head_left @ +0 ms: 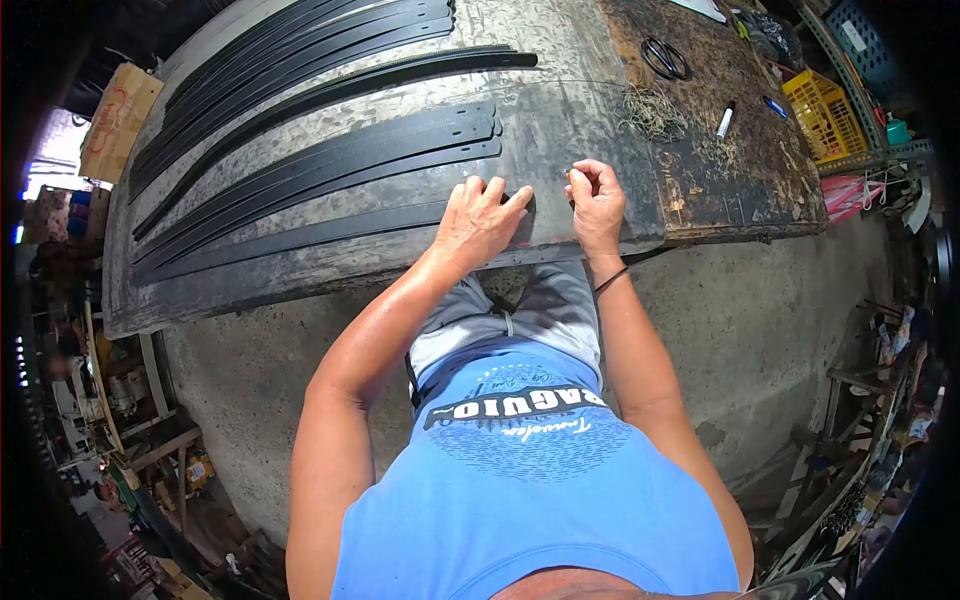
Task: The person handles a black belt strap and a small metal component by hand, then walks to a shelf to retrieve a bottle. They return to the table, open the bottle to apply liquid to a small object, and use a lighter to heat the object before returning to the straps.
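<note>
Near the table's front edge, my left hand (pixel 480 221) rests on the end of a black strip (pixel 340 228), fingers bent and somewhat apart; whether it grips the strip is hidden. To its right, my right hand (pixel 597 207) is closed in a pinch just above the table, with a tiny brownish thing at the fingertips, too small to name. Beyond my left hand lie several flat black strips (pixel 400 145) with rounded ends, fanned over one another. A thicker black strip bundle (pixel 400 72) lies farther back, with more black strips (pixel 330 40) behind it.
The worn table (pixel 560 110) has a brown board (pixel 740 190) at its right, holding a tangle of thread (pixel 652 113), black-handled scissors (pixel 665 58), a white marker (pixel 726 120) and a blue pen (pixel 775 106). A yellow crate (pixel 824 115) stands beyond; a cardboard box (pixel 120 122) is at the left.
</note>
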